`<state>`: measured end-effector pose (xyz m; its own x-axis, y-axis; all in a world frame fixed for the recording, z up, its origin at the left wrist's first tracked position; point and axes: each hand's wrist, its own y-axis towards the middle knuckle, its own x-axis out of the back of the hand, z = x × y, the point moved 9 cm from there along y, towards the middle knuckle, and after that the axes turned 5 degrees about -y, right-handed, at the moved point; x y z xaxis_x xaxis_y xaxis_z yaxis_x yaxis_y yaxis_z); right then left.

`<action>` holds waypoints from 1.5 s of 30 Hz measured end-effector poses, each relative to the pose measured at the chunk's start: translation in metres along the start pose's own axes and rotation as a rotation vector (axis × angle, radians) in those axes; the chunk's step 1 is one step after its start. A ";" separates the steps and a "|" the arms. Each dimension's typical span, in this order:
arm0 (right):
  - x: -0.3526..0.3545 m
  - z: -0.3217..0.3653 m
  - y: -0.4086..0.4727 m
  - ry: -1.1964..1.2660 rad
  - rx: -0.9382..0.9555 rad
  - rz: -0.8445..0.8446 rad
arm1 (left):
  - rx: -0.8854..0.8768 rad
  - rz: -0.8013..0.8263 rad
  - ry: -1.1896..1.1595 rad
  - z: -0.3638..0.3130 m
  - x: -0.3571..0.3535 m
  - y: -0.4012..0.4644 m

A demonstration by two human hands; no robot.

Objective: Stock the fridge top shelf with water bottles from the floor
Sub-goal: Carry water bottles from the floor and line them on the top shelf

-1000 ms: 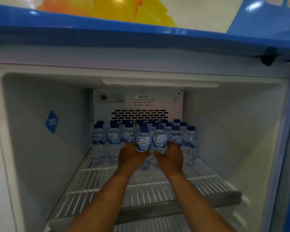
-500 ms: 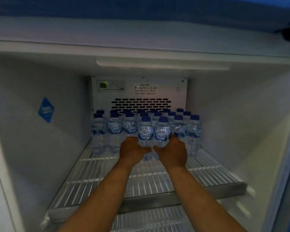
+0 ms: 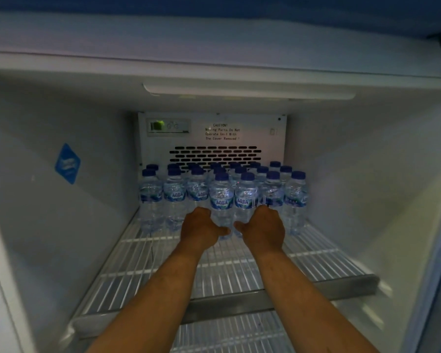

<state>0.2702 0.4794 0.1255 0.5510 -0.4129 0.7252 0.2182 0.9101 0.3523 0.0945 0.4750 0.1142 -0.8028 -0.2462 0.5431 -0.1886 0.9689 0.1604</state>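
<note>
My left hand (image 3: 201, 229) & right hand (image 3: 264, 229) each grip a front bottle (image 3: 221, 200) w/ its neighbor (image 3: 245, 200); shoving hard could topple back rows (image 3: 215, 171) on wire shelf (image 3: 316, 261).

Upright blue-capped water bottles (image 3: 222, 197) on top shelf (image 3: 143, 271)

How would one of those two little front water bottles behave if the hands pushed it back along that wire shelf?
Probably tippy: the front bottle stands tall and narrow on the ribbed wire shelf, so its base may catch. It looks full, so likely heavy for its size. The thin clear plastic may flex under the left hand and right hand, and packed neighbours should stop it.
</note>
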 end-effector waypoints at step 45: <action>0.023 0.026 -0.325 0.029 0.432 -0.262 | -0.347 -0.392 0.503 0.101 0.110 -0.363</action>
<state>0.1915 0.1734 0.0432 0.5459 -0.6188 0.5649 0.0023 0.6752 0.7376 0.0174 0.0989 0.0326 -0.3397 -0.6366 0.6923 -0.1514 0.7635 0.6278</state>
